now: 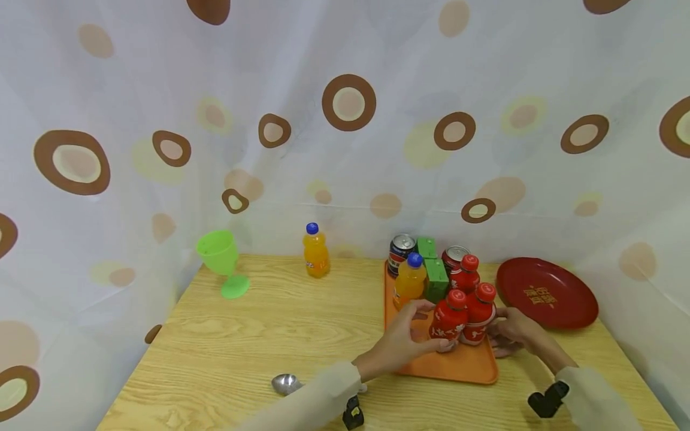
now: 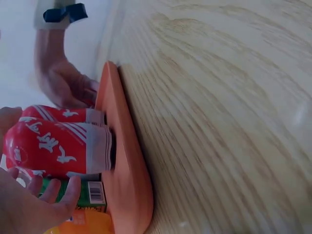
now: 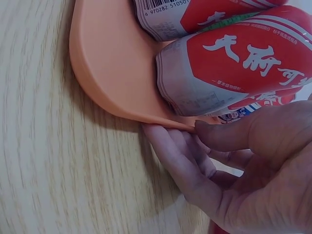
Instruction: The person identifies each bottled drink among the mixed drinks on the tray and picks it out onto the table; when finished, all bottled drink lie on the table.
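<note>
Presently, the orange plastic tray (image 1: pixel 431 366) lies on the wooden table (image 1: pixel 242 335) between the left hand (image 1: pixel 396 343), fingers spread beside the red-capped plastic bottle (image 1: pixel 448 318), and the right hand (image 1: pixel 514 331), pinching the tray's right rim.

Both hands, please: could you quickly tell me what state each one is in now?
Left hand: open, around the front red bottle; contact unclear.
Right hand: closed, holding the orange tray by its rim.

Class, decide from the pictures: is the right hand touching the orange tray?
Touching: in the right wrist view, the right hand has thumb and fingers against the rim of the orange tray.
</note>
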A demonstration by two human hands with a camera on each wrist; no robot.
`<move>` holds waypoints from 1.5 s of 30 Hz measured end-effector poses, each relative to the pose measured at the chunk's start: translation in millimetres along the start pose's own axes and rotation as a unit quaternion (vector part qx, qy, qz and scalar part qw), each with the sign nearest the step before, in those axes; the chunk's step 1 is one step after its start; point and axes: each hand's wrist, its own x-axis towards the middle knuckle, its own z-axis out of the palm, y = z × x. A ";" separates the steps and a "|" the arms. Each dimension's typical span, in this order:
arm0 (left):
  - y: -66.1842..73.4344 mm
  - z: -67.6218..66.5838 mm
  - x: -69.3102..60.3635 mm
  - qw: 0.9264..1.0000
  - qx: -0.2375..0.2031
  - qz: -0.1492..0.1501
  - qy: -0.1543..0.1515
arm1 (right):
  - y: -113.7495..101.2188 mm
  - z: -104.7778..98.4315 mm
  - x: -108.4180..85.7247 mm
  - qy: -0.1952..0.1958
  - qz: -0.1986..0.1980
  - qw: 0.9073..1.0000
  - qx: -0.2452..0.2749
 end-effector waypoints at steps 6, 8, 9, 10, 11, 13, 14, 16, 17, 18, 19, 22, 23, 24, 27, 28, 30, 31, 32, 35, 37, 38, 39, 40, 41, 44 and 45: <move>-0.5 10.1 11.3 1.000 0.000 0.029 0.011 | 2.1 -3.0 2.2 -0.014 0.007 1.000 0.013; -1.6 12.4 14.5 0.999 -0.008 0.029 0.012 | 2.8 -3.6 2.2 -0.017 0.007 1.000 0.014; -2.8 13.6 16.0 0.999 -0.011 0.027 0.013 | 2.9 -3.6 2.2 -0.016 0.009 1.000 0.015; -4.7 15.0 17.2 1.000 -0.013 0.021 0.014 | 2.8 -3.7 2.0 -0.017 0.008 1.000 0.014; -6.2 16.4 18.3 1.000 -0.018 0.012 0.015 | 2.7 -3.4 1.8 -0.016 0.008 1.000 0.014; -10.1 19.2 19.9 1.000 -0.026 -0.006 0.016 | 2.2 -3.1 1.4 -0.017 0.006 1.000 0.012; -12.1 20.6 20.2 0.999 -0.030 -0.014 0.018 | 2.0 -2.8 1.3 -0.019 0.005 1.000 0.011; -15.6 22.8 20.8 0.999 -0.040 -0.027 0.022 | 1.0 -2.0 1.1 -0.021 0.007 1.000 0.013; -17.0 23.6 21.2 0.998 -0.041 -0.029 0.025 | 0.2 -1.7 1.2 -0.022 0.007 1.000 0.012; -18.2 24.1 21.5 0.998 -0.042 -0.028 0.026 | -0.4 -1.6 1.3 -0.024 0.008 1.000 0.011; -19.2 24.5 21.9 0.998 -0.042 -0.025 0.028 | -1.1 -1.6 1.6 -0.025 0.009 1.000 0.010; -20.5 24.3 23.1 0.999 -0.036 -0.015 0.030 | -2.5 -1.9 2.7 -0.026 0.011 1.000 0.008; -20.2 23.8 23.1 0.999 -0.031 -0.012 0.030 | -2.6 -2.1 3.1 -0.027 0.011 1.000 0.008; -19.6 23.3 22.6 0.999 -0.028 -0.011 0.029 | -2.3 -2.3 3.4 -0.028 0.010 1.000 0.008; -16.9 20.7 20.3 1.000 -0.006 -0.008 0.023 | -0.4 -2.9 3.6 -0.034 0.007 0.999 0.013; -15.5 19.8 19.3 1.000 0.004 -0.006 0.020 | 0.4 -3.2 3.5 -0.035 0.007 0.999 0.016; -13.1 17.9 16.9 1.000 0.026 -0.001 0.013 | 1.9 -3.8 3.0 -0.038 0.006 0.999 0.018; -11.9 17.0 15.5 0.999 0.035 0.002 0.010 | 2.4 -3.9 2.7 -0.039 0.006 0.999 0.020; -10.7 16.0 13.9 0.999 0.040 0.004 0.008 | 2.7 -4.2 2.6 -0.040 0.005 0.999 0.020; -8.8 13.6 9.6 1.000 0.018 -0.002 0.009 | 2.9 -4.5 2.4 -0.042 0.004 0.999 0.022; -7.6 12.0 7.3 1.000 -0.018 -0.016 0.013 | 2.8 -4.9 2.7 -0.042 0.003 0.999 0.020; -7.1 11.3 6.1 0.999 -0.038 -0.024 0.014 | 2.7 -5.2 3.0 -0.040 0.003 0.999 0.018; -6.5 10.3 4.7 0.998 -0.055 -0.032 0.015 | 2.6 -5.4 3.2 -0.038 0.004 0.999 0.016; -5.4 9.1 3.2 0.997 -0.071 -0.040 0.014 | 2.8 -5.6 3.5 -0.037 0.004 0.999 0.014; -4.1 7.7 1.6 0.996 -0.082 -0.047 0.013 | 3.0 -5.8 3.8 -0.036 0.004 0.999 0.013; 0.3 1.1 -4.1 0.994 -0.090 -0.056 0.006 | 4.3 -6.4 4.9 -0.038 0.005 0.999 0.013; 2.7 -1.7 -5.9 0.994 -0.090 -0.058 0.005 | 4.9 -6.5 4.9 -0.040 0.006 0.999 0.015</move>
